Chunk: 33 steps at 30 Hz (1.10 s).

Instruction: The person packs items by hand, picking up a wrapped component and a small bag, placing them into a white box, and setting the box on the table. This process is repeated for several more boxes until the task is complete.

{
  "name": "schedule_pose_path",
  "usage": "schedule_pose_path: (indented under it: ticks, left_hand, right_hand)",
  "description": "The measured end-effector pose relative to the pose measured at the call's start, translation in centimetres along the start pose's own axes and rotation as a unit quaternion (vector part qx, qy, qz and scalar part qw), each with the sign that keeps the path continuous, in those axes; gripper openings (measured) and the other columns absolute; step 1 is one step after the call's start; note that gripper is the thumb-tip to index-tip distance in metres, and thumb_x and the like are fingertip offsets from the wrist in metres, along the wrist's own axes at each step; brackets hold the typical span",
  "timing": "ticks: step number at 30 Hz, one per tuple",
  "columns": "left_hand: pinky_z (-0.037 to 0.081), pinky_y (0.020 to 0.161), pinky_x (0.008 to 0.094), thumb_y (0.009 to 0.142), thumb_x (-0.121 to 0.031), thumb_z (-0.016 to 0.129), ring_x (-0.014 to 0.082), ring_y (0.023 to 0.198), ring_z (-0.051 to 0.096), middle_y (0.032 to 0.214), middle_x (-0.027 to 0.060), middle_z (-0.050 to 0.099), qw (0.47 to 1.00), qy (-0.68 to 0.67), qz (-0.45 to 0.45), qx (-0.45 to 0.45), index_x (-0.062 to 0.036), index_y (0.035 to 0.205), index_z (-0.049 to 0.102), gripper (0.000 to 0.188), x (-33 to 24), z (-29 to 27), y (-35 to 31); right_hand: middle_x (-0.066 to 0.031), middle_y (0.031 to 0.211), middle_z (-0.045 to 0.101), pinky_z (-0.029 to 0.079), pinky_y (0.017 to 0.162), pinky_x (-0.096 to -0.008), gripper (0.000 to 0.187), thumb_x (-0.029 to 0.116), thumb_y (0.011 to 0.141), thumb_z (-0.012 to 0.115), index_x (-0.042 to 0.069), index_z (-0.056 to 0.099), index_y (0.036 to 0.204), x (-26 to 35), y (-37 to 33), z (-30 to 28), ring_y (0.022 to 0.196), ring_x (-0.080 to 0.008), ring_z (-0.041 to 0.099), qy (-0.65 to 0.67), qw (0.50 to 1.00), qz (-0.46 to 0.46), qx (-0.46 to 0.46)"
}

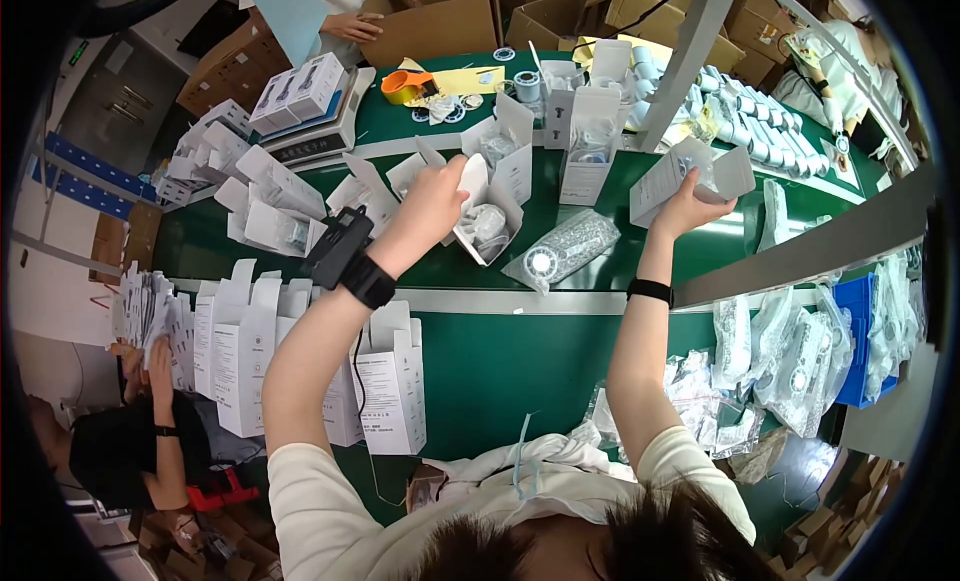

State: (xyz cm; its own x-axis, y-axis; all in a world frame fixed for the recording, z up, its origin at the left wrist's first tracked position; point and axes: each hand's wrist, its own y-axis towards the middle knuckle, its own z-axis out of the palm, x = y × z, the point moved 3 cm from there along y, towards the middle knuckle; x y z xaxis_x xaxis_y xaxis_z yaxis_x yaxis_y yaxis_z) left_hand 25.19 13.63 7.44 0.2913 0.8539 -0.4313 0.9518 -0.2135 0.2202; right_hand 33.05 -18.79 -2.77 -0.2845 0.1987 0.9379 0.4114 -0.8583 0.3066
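My left hand, a black device strapped on its wrist, is closed at the raised flap of an open white box. Inside that box lies a white item in clear wrapping. Further right, my right hand grips another open white carton from its near side, fingers on its edge. Clear plastic wrapping shows in its mouth. Between the two hands, a bubble-wrapped item with a round white and dark end lies on the green table.
Folded-open white boxes stand at the near left. Bagged parts and a blue bin sit at right. A grey metal post rises behind my right hand. Filled cartons line the back; other people work around.
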Motion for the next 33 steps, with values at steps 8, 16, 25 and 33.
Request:
schedule_pose_path:
  ticks: [8,16,25,33]
  left_hand:
    - [0.042,0.078,0.0447,0.072,-0.003,0.06,0.0419,0.092,0.051,0.098,0.0264,0.054,0.996,-0.034,-0.075,-0.046,0.0005,0.113,0.039,0.047,2.6,-1.0,-3.1]
    - [0.032,0.094,0.0436,0.066,-0.019,0.07,0.0389,0.117,0.031,0.126,0.0193,0.035,0.974,0.132,-0.181,0.035,-0.0012,0.121,0.037,0.067,1.2,-3.0,-22.0]
    - [0.024,0.095,0.0542,0.058,-0.018,0.075,0.0385,0.121,0.022,0.126,0.0169,0.03,0.975,0.11,-0.181,0.068,-0.004,0.124,0.034,0.078,-3.5,4.5,-26.2]
    - [0.028,0.097,0.0445,0.058,-0.007,0.074,0.0381,0.121,0.024,0.127,0.0215,0.024,0.965,-0.15,-0.096,-0.194,-0.0062,0.13,0.025,0.087,-10.1,3.5,-23.6]
  right_hand:
    - [-0.0219,0.131,0.025,0.022,0.099,-0.0444,0.086,0.026,0.073,0.068,0.0,0.013,0.134,0.9,-2.7,-0.9,0.121,-0.0332,0.024,-0.161,0.985,-0.044,0.047]
    - [-0.008,0.126,0.039,0.029,0.097,-0.0387,0.05,0.011,0.078,0.06,0.007,0.037,0.123,5.3,-18.9,-9.9,0.118,-0.0211,0.036,0.018,0.903,-0.002,0.43]
    - [-0.0127,0.126,0.038,0.036,0.089,-0.033,0.065,0.027,0.081,0.058,0.01,0.023,0.134,7.7,-30.3,-16.6,0.115,-0.0233,0.039,0.092,0.578,0.48,0.653]
    - [-0.011,0.129,0.035,0.037,0.09,-0.034,0.067,0.036,0.085,0.051,0.013,0.017,0.138,6.5,-24.9,-15.3,0.115,-0.0212,0.039,0.264,0.548,0.364,0.705]
